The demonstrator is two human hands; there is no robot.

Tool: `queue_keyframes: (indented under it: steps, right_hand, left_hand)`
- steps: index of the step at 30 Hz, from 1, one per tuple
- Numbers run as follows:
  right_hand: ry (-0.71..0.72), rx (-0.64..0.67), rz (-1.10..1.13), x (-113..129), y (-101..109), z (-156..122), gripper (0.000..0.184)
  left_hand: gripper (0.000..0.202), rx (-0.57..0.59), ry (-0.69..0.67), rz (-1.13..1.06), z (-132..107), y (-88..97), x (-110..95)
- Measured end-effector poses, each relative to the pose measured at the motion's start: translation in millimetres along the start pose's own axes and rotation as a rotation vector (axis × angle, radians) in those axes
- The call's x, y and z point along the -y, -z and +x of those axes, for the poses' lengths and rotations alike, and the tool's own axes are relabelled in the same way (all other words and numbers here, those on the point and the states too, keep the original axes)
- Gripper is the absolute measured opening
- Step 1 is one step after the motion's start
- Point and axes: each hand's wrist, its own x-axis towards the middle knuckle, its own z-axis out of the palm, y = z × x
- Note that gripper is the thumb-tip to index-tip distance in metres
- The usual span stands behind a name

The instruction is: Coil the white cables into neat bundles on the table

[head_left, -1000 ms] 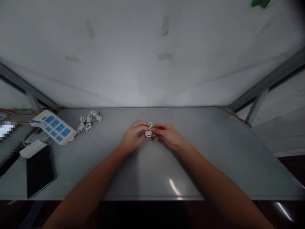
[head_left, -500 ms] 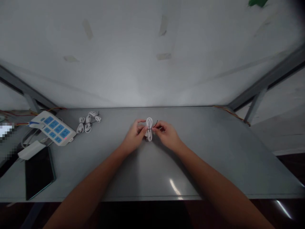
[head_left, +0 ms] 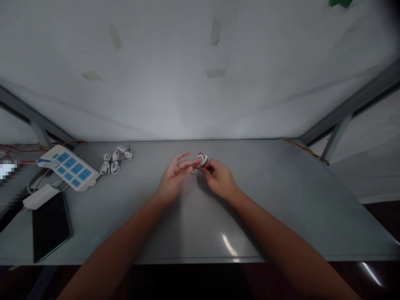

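Observation:
A bundled white cable point(head_left: 203, 159) with a dark tie around it is up between my hands over the grey table point(head_left: 206, 225). My right hand point(head_left: 218, 177) pinches the cable's tie side between thumb and fingers. On the other side my left hand point(head_left: 175, 175) has its fingers stretched out and apart, the fingertips at the bundle's left edge. The bundle is tilted, and its lower loop partly hides behind the left fingertips. Several tied white cable bundles point(head_left: 115, 161) lie together farther left on the table.
At the left stands a white power strip point(head_left: 78, 168) with blue sockets and a lit red light. A white adapter point(head_left: 42, 196) and a dark tablet point(head_left: 51, 227) lie in front of it. A pale wall point(head_left: 193, 100) rises behind the table.
The cable bundle has turned from upright to tilted and shifted slightly right. My left fingers have opened from their pinch on it, while my right hand has stayed nearly in place.

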Motion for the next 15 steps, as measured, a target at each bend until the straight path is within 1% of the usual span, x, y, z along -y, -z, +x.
queue_keyframes:
  steps: [3, 5, 6, 8, 9, 10, 12, 14, 15]
  right_hand:
    - [0.053, 0.056, 0.038, 2, 1, -1, 0.010]
    - [0.086, 0.068, 0.076, 5, 1, -2, 0.010]
    - [0.088, 0.067, 0.096, 6, 2, -2, 0.010]
    - [0.069, 0.048, 0.130, 9, 3, -1, 0.011]
    - [0.056, 0.035, 0.141, 10, 4, -1, 0.011]
    - [0.049, 0.022, 0.147, 11, 5, 0, 0.011]
    - [0.053, -0.005, 0.145, 12, 6, 1, 0.011]
    - [0.072, -0.032, 0.119, 11, 6, 1, 0.012]
    - [0.086, -0.050, 0.097, 11, 6, 0, 0.013]
  left_hand:
    - [0.054, 0.081, -0.095, 0.303, -5, 0.2, 1]
    - [0.057, 0.117, -0.173, 0.517, -8, 0.3, 2]
    - [0.062, 0.136, -0.193, 0.596, -8, 0.3, 2]
    - [0.076, 0.172, -0.181, 0.680, -9, 0.7, 4]
    - [0.080, 0.182, -0.153, 0.695, -8, 1.0, 5]
    - [0.079, 0.180, -0.119, 0.698, -7, 1.4, 7]
    - [0.065, 0.153, -0.057, 0.667, -5, 1.8, 11]
    - [0.051, 0.126, 0.015, 0.542, -3, 1.1, 15]
    - [0.049, 0.125, 0.065, 0.447, -2, 0.1, 16]
